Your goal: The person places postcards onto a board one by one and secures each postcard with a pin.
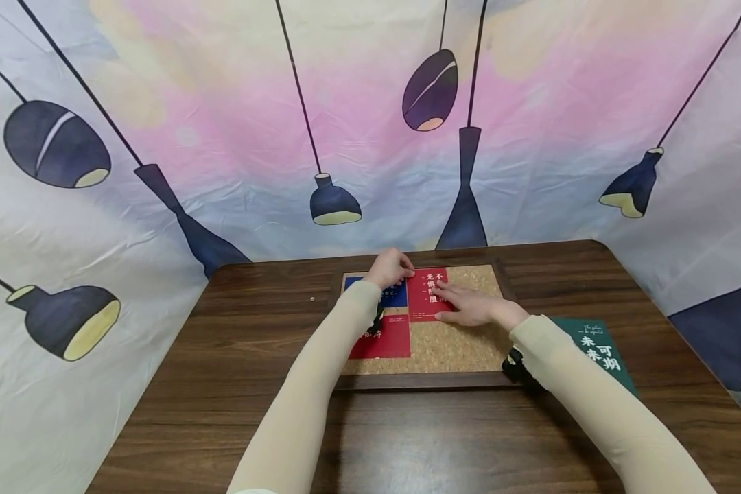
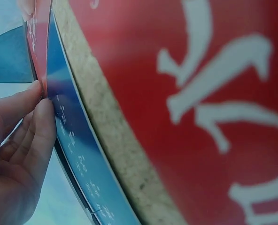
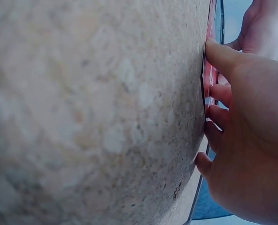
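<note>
My left hand [image 1: 390, 267] pinches the top left corner of an upright red card [image 1: 418, 298] with white characters, which lies on a framed cork board [image 1: 453, 351]. In the left wrist view, thumb and fingertips meet where this red card borders a blue card [image 2: 75, 133]. My right hand [image 1: 469, 305] rests on the red card's right side, its fingers spread and fairly straight. The right wrist view shows these fingertips [image 3: 214, 51] at the card's edge. Below the blue card is a second red card [image 1: 395, 345], partly hidden by the left wrist.
A green card [image 1: 604, 353] with white writing lies on the brown wooden table [image 1: 253, 357], right of the board and partly under my right forearm. A tiny pale object [image 1: 311, 298] sits left of the board. Behind the table hangs a cloth [image 1: 377, 137] printed with lamps.
</note>
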{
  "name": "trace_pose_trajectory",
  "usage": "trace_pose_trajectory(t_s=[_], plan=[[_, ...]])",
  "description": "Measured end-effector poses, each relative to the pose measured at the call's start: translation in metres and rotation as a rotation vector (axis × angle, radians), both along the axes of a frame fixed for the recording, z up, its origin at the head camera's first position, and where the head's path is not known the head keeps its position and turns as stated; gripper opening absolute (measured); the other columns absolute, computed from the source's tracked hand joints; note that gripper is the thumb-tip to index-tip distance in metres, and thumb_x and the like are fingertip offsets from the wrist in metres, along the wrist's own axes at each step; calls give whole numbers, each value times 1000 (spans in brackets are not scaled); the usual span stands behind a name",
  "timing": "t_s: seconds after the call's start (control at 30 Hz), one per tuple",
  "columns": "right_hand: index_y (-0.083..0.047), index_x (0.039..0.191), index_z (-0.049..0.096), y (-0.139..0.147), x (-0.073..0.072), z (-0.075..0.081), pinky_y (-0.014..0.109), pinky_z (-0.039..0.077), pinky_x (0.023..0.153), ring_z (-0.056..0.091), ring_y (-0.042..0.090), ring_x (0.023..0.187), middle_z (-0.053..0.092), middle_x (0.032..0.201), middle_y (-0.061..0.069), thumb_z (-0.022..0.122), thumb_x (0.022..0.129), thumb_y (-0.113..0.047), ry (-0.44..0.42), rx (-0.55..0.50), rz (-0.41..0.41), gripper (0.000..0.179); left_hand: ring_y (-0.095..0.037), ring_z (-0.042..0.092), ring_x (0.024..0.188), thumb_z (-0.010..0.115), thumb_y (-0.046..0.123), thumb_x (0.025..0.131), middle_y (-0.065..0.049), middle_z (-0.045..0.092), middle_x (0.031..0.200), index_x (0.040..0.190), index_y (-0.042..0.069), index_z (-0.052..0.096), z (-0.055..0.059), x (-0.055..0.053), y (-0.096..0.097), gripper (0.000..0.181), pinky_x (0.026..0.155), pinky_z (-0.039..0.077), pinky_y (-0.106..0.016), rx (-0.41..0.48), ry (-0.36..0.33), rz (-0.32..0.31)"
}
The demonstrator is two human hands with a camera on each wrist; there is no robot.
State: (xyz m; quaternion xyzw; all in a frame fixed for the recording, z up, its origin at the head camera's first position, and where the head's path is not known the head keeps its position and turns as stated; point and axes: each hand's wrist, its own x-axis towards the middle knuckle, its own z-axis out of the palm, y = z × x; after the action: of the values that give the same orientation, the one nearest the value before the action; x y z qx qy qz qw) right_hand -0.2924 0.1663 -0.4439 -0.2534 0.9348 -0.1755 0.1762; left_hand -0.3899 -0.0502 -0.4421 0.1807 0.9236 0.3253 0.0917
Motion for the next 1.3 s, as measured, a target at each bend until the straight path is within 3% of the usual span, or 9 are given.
trace_pose_trajectory(t_s=[0.5,1.3], plan=[[-9,161,25,2,-1,-3,65,18,116,19,44,150,16,166,20,51,105,-45,-1,-9,-8,72,-17,68,72,68,11,98,-11,71,100,105,4,78,0,3,1,15,64,58,-27,13,18,14],[-7,160,27,0,2,2,64,20,116,20,45,149,17,165,22,52,105,-43,-7,-17,-2,71,-16,67,71,69,13,97,-11,71,98,103,4,79,2,4,3,14,63,57,-25,5,-12,49]])
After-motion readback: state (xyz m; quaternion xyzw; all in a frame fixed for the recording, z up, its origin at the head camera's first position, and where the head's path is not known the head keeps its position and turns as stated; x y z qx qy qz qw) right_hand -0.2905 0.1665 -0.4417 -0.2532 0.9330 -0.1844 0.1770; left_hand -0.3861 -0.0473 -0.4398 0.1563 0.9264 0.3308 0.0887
